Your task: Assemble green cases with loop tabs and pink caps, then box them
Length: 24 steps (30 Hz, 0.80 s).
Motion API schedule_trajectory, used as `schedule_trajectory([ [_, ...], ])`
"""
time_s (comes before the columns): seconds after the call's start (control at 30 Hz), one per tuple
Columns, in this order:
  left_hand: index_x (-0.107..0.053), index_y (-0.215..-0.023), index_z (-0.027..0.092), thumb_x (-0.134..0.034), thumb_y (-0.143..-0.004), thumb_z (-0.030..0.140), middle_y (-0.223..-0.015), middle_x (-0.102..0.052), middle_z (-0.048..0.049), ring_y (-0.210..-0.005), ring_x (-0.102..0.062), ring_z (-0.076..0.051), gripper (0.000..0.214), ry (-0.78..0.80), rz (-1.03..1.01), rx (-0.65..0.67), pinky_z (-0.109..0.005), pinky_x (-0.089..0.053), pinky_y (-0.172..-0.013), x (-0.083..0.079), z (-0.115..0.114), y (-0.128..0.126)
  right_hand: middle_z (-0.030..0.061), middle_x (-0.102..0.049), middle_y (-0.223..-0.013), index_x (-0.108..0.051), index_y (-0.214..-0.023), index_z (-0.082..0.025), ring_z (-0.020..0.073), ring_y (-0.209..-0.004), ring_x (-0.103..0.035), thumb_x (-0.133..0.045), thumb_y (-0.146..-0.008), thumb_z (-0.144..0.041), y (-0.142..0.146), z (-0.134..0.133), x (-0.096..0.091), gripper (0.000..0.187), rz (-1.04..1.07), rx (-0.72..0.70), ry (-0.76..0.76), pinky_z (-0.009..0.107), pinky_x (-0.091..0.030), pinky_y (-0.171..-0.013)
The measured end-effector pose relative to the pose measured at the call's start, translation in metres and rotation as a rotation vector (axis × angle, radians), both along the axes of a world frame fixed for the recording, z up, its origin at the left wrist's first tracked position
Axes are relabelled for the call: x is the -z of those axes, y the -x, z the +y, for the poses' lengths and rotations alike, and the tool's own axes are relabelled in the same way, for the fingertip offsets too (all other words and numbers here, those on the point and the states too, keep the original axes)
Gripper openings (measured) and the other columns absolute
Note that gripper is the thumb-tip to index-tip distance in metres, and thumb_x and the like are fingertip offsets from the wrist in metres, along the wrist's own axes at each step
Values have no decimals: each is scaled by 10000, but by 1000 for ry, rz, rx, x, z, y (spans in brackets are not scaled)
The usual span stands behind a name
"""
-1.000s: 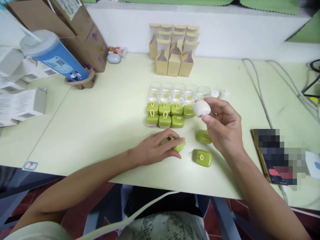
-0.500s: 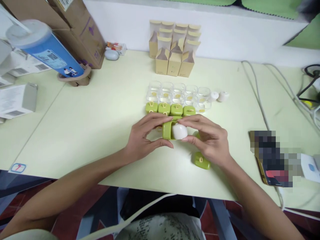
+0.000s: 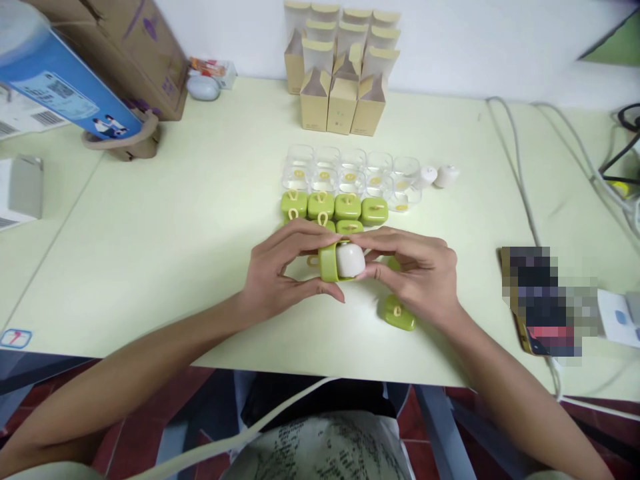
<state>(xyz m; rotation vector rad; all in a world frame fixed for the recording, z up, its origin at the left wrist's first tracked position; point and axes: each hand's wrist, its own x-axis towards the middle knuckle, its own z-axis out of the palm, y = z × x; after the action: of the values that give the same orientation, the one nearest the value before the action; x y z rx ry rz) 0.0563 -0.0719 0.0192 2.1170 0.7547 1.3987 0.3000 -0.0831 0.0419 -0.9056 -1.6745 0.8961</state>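
The person's pale shirt [image 3: 360, 447] bears dark print [image 3: 295, 448].

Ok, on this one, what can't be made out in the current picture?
All in the head view:
Inside of the green cap in the left hand: mostly blocked by the white piece.
Another cap on the table: largely behind the right hand.
Blue cup: cut off by the top and left edges.
Phone screen: blurred into blocks.
Print on the brown boxes: too small to read.
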Motion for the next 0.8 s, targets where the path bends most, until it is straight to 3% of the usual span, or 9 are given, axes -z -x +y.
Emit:
schedule_trajectory([
  [0.13, -723, -1306, 352, -981, -777, 622, -1190, -798, -57, -1056, -802, -256, 648, -16, 9, -66, -451, -718, -868, 4, -3, -1, 48, -866, -1155, -885, -1183, -317, 245, -971, -847, -987, -857, -378, 1, -1, -1, 347, 131, -110, 242, 367, -752, -720],
  [0.27, -658, -1255, 359, -937, -833, 650, -1247, -731, -48, -1136, -768, -253, 584, -45, -4, -216, -487, -685, -970, 9, -5, -5, 81, -818, -1346, -749, -1481, -342, 260, -1063, -852, -900, -961, -387, 8, -9, 1, 543, 216, -296, 399, 424, -767, -857],
  [0.4, -579, -1414, 371, -904, -828, 718, -1304, -702, -82, -1199, -736, -273, 755, -69, 40, -154, -474, -679, -942, 6, -5, -8, 78, -769, -1408, -764, -1459, -343, 250, -1166, -822, -894, -957, -295, 12, -12, 2, 520, 128, -180, 272, 416, -751, -949],
  [0.47, -591, -1461, 361, -825, -895, 743, -1313, -727, -98, -1203, -729, -283, 721, -127, 139, -119, -486, -664, -946, 1, -3, -8, 75, -792, -1357, -791, -1400, -319, 245, -1149, -819, -884, -952, -270, 11, -12, 1, 460, 67, -111, 190, 419, -743, -967],
  [0.6, -692, -1337, 342, -757, -1061, 465, -1269, -773, -71, -1153, -749, -252, 308, -171, 183, -146, -477, -653, -989, -6, 0, -8, 61, -838, -1301, -784, -1389, -284, 254, -1139, -829, -787, -963, -193, 7, -10, -3, 436, -68, -39, 74, 425, -729, -981],
  [0.8, -713, -1370, 297, -857, -992, 274, -1272, -795, -69, -1169, -789, -224, 406, -173, 125, -84, -409, -690, -1017, -5, 0, -9, 37, -865, -1265, -810, -1360, -247, 196, -933, -858, -727, -930, -137, 7, -13, -7, 452, -263, 35, -80, 364, -734, -934],
])
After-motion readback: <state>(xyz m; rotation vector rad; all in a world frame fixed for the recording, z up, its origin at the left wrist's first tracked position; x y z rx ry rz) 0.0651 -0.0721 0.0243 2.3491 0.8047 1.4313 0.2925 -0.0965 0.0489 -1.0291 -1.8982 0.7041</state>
